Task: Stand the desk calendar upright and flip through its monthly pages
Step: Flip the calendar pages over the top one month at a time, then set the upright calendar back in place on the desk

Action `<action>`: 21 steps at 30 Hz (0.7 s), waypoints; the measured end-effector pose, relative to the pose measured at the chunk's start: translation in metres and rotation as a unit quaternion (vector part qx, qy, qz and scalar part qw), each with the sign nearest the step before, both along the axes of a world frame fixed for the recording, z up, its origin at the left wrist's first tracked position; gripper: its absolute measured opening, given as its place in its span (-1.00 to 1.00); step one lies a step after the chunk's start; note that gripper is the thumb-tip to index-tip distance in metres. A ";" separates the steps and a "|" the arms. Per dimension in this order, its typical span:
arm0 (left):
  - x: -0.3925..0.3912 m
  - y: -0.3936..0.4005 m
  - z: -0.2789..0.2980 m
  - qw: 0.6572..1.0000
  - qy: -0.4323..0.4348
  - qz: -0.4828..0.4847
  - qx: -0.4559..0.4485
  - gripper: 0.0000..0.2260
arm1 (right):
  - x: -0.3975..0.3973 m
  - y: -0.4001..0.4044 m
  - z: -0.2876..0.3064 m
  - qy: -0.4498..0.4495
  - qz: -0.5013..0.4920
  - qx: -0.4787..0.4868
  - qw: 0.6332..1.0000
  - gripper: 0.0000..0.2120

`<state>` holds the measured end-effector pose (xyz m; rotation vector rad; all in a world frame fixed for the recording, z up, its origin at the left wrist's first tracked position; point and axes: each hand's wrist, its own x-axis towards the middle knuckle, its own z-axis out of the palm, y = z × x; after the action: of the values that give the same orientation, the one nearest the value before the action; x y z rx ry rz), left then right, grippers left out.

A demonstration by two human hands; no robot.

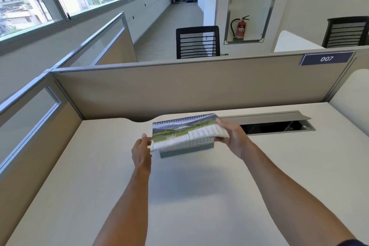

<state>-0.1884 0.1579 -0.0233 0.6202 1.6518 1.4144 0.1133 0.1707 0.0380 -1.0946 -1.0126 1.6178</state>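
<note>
I find the desk calendar upright near the tabletop's far edge, long axis running left-right, with my left hand and right hand pinching its lifted page's opposite ends.

The desk calendar stood upright on the desk. The left hand and right hand gripped a lifted page.

Lifted calendar page motion-blurred; date grid unreadable.

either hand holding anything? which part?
Both hold a lifted page of the desk calendar: left hand at its lower left corner, right hand along its right edge.
</note>
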 end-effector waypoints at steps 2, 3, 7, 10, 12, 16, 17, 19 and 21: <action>0.000 0.004 0.007 1.000 -0.022 -0.012 0.017 -0.59 | -0.002 0.006 0.016 0.096 0.042 0.020 0.994 -0.37; 0.002 0.006 0.010 0.999 -0.027 -0.020 0.020 -0.54 | -0.002 0.009 0.023 0.140 0.064 0.030 0.988 -0.23; 0.012 0.008 0.020 0.997 -0.028 -0.064 0.033 -0.43 | -0.008 0.018 0.044 0.173 0.089 0.061 0.979 -0.04; 0.016 0.007 0.021 0.996 -0.032 -0.071 0.039 -0.45 | -0.017 0.023 0.051 0.074 0.018 0.078 0.994 -0.21; 0.016 0.007 0.022 0.997 -0.032 -0.068 0.034 -0.44 | -0.024 0.026 0.051 -0.029 -0.069 0.076 0.994 -0.36; 0.014 0.009 0.023 0.997 -0.015 -0.067 0.028 -0.45 | -0.020 0.035 0.023 -0.179 -0.245 0.004 0.953 -0.53; 0.013 0.010 0.023 0.997 -0.007 -0.065 0.029 -0.49 | -0.018 0.036 0.014 -0.204 -0.245 -0.023 0.948 -0.54; 0.011 0.012 0.025 0.997 0.027 -0.061 0.027 -0.60 | -0.015 0.035 0.000 -0.220 -0.210 -0.069 0.950 -0.57; 0.010 0.017 0.026 0.995 0.077 -0.064 0.010 -0.73 | -0.016 0.035 -0.010 -0.199 -0.169 -0.091 0.961 -0.47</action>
<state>-0.1786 0.1752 0.0025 0.8500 1.6853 1.3201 0.0978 0.2057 0.0283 -1.6692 -0.8743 1.2555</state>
